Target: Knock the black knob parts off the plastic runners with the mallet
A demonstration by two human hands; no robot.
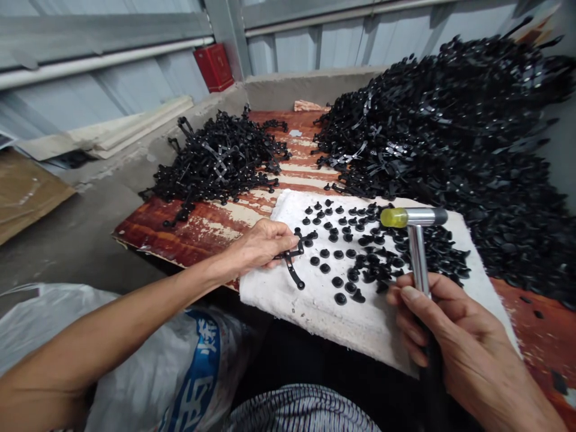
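Pinched in my left hand (pixel 265 243) is a black jointed linkage (pixel 293 273), held low over the left part of a folded white cloth (pixel 270 297). My right hand (pixel 454 330) wraps round the dark handle of a small mallet (pixel 418 252). Its metal head has a yellow face on the left and a dark one on the right, raised above the cloth. Between my hands, many small black suction-cup-like pieces (pixel 338 282) lie on the cloth, spaced apart at the left and heaped together toward the right. My fingers hide part of the linkage.
A pile of black linkages (pixel 220 156) sits at the back left of the worn red-brown board (pixel 148 225). A much larger heap of black parts (pixel 427 114) rises at the back right. White plastic bags (pixel 135 360) stand below the board's left edge. A red box (pixel 213 67) is in the corner.
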